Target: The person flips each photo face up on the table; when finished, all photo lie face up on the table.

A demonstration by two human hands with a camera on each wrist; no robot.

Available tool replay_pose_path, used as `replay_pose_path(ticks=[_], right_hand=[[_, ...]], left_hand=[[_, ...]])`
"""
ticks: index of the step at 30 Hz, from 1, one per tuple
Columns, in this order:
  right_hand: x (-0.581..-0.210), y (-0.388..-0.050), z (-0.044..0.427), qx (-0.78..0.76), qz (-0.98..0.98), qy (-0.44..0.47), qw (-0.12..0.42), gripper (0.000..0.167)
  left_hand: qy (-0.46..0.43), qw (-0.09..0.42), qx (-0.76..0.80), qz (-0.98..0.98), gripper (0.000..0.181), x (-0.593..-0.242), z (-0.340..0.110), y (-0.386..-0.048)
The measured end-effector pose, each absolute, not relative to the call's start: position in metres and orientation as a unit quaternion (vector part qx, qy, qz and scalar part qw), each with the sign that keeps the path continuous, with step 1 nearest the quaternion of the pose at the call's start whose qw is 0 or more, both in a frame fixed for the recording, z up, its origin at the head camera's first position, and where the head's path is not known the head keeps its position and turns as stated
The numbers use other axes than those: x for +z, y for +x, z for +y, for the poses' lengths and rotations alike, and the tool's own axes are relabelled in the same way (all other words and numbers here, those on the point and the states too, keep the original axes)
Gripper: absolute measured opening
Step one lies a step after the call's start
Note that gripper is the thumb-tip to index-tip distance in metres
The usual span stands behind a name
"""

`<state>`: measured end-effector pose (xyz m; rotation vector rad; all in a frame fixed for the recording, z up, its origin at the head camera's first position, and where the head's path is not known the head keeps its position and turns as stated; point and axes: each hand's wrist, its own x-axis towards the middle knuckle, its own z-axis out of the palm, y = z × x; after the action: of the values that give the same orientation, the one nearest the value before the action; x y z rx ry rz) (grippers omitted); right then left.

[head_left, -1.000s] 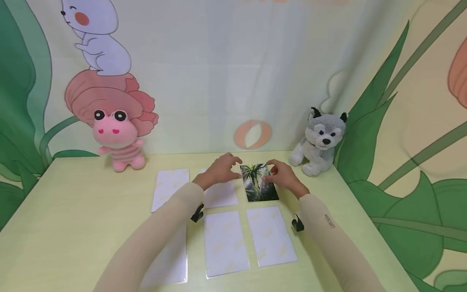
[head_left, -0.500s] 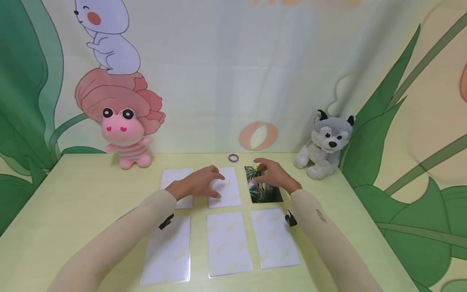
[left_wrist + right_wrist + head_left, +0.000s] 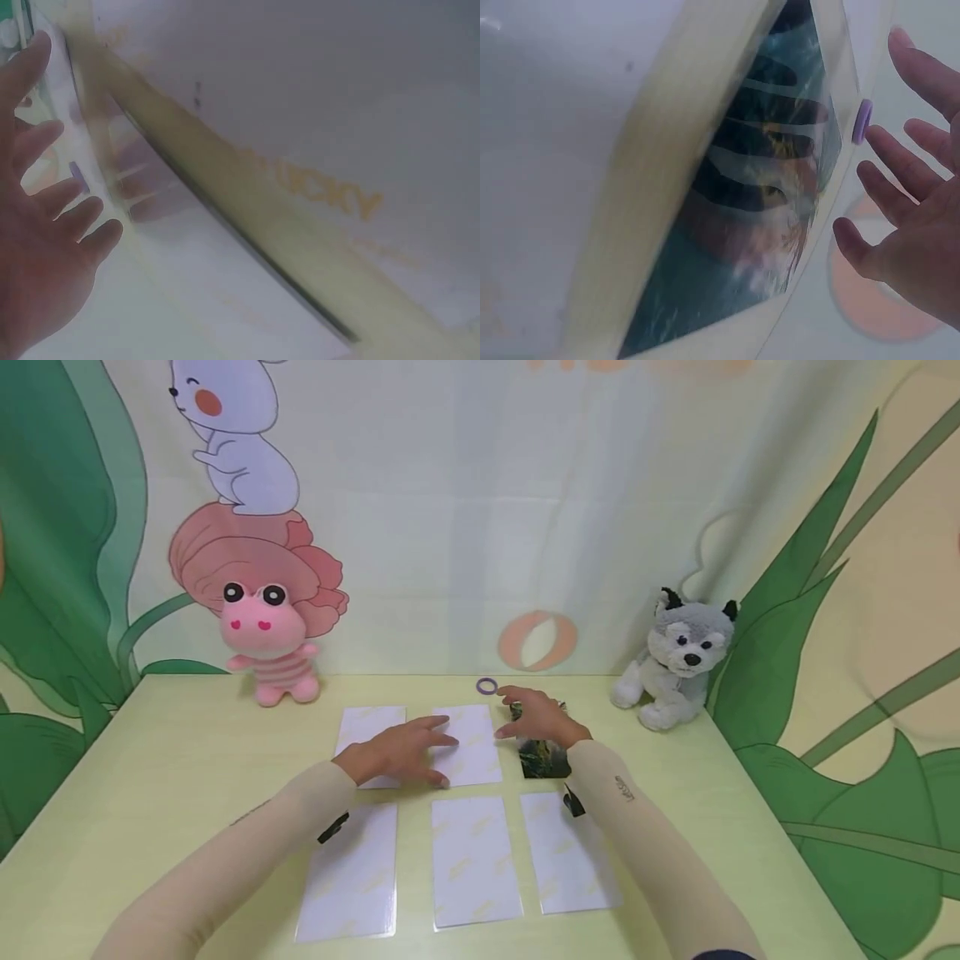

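In the head view my left hand [image 3: 401, 752] hovers with spread fingers between two white-backed cards, the back-left card [image 3: 367, 718] and the back-middle card [image 3: 474, 747]. My right hand [image 3: 542, 714] reaches over a dark picture card [image 3: 543, 760] at the back right and hides part of it. The right wrist view shows that glossy card [image 3: 750, 172] lying flat, mirroring the fingers, which are apart from it. Neither hand holds anything. A small purple ring [image 3: 487, 686] lies just beyond my right fingertips.
Three white cards make the front row: left card [image 3: 351, 872], middle card [image 3: 476, 860] and right card [image 3: 566, 852]. A pink plush toy [image 3: 273, 643] stands at the back left, a grey plush dog [image 3: 678, 656] at the back right. A printed curtain [image 3: 405, 527] hangs behind the table [image 3: 187, 793].
Both hands have come away from the picture card's edges. My left hand has drawn back leftward, uncovering the purple ring. My right hand has shifted left over the card. The head view has turned slightly.
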<state>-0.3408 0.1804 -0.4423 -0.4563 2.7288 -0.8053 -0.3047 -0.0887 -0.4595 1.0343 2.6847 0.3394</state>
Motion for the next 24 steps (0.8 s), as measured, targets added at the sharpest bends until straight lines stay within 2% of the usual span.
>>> replay_pose_path(ticks=[15,24], right_hand=[[-0.457,-0.356,0.152,-0.179,0.968,-0.161,0.071,0.076],[-0.46,-0.358,0.148,-0.216,0.958,-0.173,0.076,0.07]], left_hand=[[0.339,0.14,0.112,0.923,0.068,-0.462,-0.089,-0.301],[0.33,0.147,0.117,0.925,0.069,-0.462,-0.089,-0.301]])
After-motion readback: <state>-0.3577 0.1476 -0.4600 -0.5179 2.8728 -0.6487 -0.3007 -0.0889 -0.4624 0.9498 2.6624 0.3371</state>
